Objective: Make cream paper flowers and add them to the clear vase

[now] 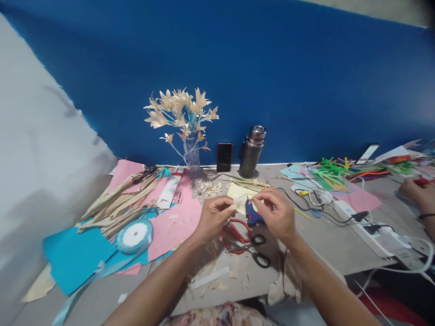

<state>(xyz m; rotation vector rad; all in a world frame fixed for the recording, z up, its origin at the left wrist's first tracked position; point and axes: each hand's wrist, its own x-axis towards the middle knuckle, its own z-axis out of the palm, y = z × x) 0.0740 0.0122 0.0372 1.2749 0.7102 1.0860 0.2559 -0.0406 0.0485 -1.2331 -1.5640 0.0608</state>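
Note:
Between the fingertips of my left hand [215, 218] is a small pale cream husk piece [239, 204]. Close by on its right, my right hand [276, 212] has its thumb and fingers pinched together; whatever lies in that pinch is too small to make out. A blue glue gun [252, 214] shows just behind my right fingertips, partly hidden by them. Below my hands lie red-handled scissors [225, 235] and black-handled scissors [261, 260], overlapping on the table. A yellow paper sheet [234, 191] lies behind the husk piece.
Cream flowers [180, 106] stand in a clear vase [192, 156], beside a phone [224, 157] and a flask [251, 151]. Left are dried husks [125, 199] and a ribbon roll [135, 235]. Right are green pipe cleaners [329, 174], a power strip [362, 228] and another person's hand [416, 194].

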